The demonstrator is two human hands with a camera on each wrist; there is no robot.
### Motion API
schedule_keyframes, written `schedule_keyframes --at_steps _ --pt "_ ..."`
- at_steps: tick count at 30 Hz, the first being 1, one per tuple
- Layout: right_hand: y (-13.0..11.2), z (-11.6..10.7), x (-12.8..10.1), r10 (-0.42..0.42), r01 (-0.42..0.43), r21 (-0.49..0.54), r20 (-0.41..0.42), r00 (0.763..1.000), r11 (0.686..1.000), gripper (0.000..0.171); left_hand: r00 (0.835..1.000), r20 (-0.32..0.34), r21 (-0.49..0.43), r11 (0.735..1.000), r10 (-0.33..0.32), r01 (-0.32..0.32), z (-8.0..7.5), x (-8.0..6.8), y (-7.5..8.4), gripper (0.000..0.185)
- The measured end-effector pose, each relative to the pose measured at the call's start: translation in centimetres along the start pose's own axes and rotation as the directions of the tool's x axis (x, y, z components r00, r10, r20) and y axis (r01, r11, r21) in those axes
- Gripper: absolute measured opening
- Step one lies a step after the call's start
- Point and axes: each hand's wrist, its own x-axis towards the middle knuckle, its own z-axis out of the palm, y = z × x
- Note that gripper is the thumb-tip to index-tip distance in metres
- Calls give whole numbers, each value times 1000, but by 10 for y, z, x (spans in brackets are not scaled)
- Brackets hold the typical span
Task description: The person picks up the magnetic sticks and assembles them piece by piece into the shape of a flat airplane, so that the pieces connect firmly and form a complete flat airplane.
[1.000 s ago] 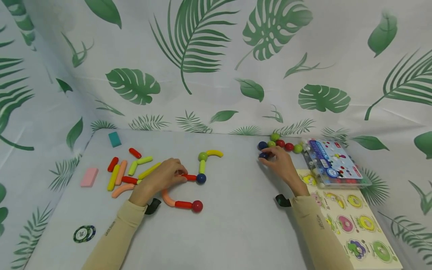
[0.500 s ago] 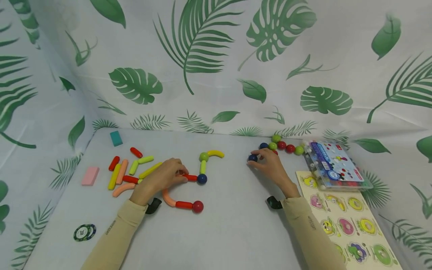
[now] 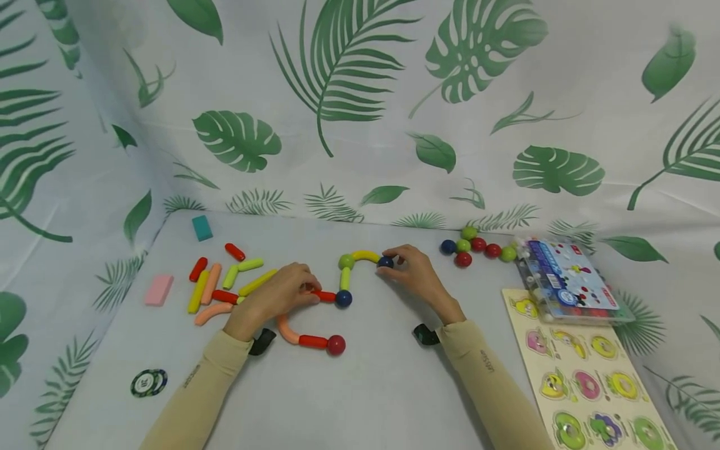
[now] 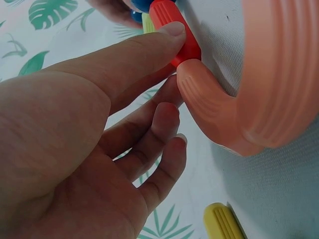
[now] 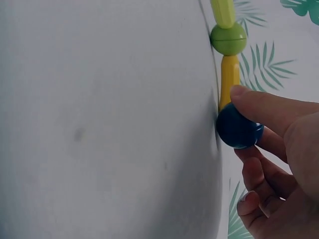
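A joined chain of toy rods and balls lies on the table. My left hand (image 3: 278,294) pinches a red rod (image 4: 192,47) between thumb and fingers. One end of that rod meets a blue ball (image 3: 344,299); at its other end, an orange curved rod (image 4: 209,107) leads to another red rod (image 3: 312,341) and a red ball (image 3: 336,345). Above the blue ball come a light green rod (image 3: 345,279), a green ball (image 3: 346,261) and a yellow curved rod (image 5: 229,74). My right hand (image 3: 415,274) pinches a second blue ball (image 5: 240,127) against the yellow rod's free end.
Loose rods (image 3: 199,292) lie at left, near a pink block (image 3: 159,290), a teal block (image 3: 202,228) and poker chips (image 3: 149,382). Several balls (image 3: 478,244) sit at back right beside a clear plastic box (image 3: 574,281) and a fruit puzzle board (image 3: 585,359).
My right hand has carried the blue ball leftward from the group of balls to the yellow curved rod's end. My left hand keeps its hold on the red rod.
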Motion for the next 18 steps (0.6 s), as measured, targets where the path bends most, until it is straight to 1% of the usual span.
schedule_keyframes --at_steps 6,9,11,14,16,18 --pt "1 2 -1 24 -24 21 -9 1000 999 40 1000 -1 2 1000 24 -24 -1 3 -1 22" --pt "3 2 -2 28 -28 34 -13 1000 999 40 1000 9 -37 999 7 -6 -3 5 -1 22" --pt "4 3 -3 18 -18 32 -17 1000 999 40 1000 9 -75 997 -21 22 -6 8 0 22" --pt "5 4 -2 5 -4 42 -21 1000 999 39 999 -10 -89 995 -45 44 -13 18 4 24" --pt "6 4 -1 -2 3 50 -21 1000 999 39 998 -28 -68 997 -49 47 -19 29 9 25" --pt "6 4 0 0 1 64 -19 1000 998 38 998 -42 -34 999 -43 41 -24 43 14 25"
